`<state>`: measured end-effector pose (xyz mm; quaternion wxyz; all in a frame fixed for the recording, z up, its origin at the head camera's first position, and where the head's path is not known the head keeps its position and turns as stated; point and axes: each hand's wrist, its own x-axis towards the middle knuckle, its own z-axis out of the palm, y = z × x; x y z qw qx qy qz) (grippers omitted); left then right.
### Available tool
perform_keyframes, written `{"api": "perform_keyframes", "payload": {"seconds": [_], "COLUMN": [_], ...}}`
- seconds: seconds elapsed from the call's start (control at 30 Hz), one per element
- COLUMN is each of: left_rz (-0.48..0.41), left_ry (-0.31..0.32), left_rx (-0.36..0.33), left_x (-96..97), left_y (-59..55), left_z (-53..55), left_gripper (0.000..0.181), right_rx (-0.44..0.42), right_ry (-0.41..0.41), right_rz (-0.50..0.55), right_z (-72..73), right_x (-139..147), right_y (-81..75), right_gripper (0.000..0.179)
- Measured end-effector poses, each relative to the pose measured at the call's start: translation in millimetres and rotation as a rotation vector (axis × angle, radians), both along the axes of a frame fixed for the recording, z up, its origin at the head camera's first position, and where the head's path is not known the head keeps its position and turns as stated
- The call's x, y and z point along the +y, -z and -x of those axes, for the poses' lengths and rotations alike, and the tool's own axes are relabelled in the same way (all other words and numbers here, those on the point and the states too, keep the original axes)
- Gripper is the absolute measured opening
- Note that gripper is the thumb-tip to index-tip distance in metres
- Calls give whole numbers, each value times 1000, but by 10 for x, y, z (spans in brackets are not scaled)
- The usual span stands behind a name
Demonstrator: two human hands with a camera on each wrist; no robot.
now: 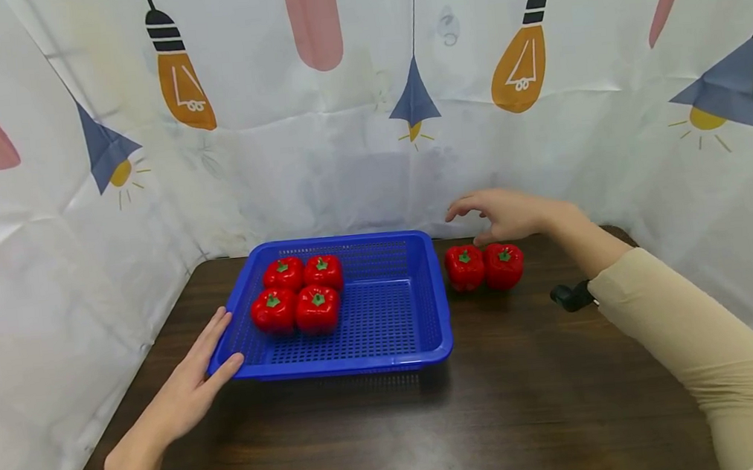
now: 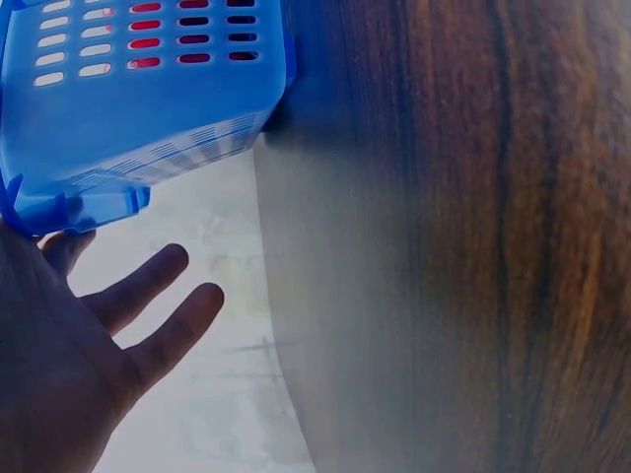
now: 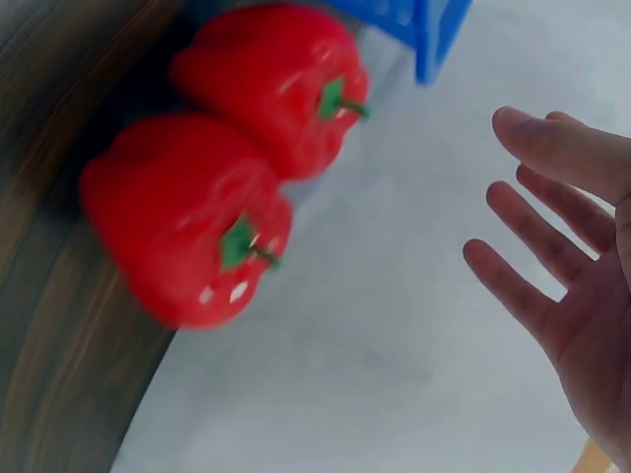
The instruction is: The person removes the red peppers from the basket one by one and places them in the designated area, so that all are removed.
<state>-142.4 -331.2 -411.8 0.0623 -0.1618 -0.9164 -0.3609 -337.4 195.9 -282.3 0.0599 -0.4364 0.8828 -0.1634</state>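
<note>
A blue plastic basket (image 1: 387,361) stands on the table with several red bell peppers (image 1: 318,309) grouped in its left half. My left hand (image 1: 191,389) rests on the basket's left rim, thumb and fingers spread; the left wrist view shows the fingers extended beside the basket wall (image 2: 128,118). To the right of the basket, two more red bell peppers, one (image 1: 465,269) nearer the basket and one (image 1: 504,267) beside it, sit side by side with green stems up. My right hand (image 1: 509,212) hovers above and behind them, fingers loosely bent and holding nothing.
The dark wooden table (image 1: 499,403) extends in front of the basket. A white curtain (image 1: 357,169) printed with lamps and bulbs hangs behind and at both sides, close to the table's back edge. Black wrist mounts (image 1: 572,297) show at both wrists.
</note>
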Motion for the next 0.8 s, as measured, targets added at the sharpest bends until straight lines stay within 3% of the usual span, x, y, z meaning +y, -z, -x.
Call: {"api": "perform_keyframes", "payload": {"seconds": [0.2, 0.53, 0.8], "left_rz": [2, 2, 10], "left_ry": [0, -1, -8], "left_rx": [7, 15, 22], "left_x": [-1, -11, -8], "left_y": [7, 21, 26], "left_z": [1, -2, -5], "left_gripper": [70, 70, 71], "right_rx": [-15, -8, -1], "right_ry": [-84, -115, -222], "right_rz": [-9, -87, -155], "right_z": [-26, -89, -116], "right_x": [-299, -829, -1239], "right_y": [-24, -78, -42], "right_gripper": [48, 48, 50]}}
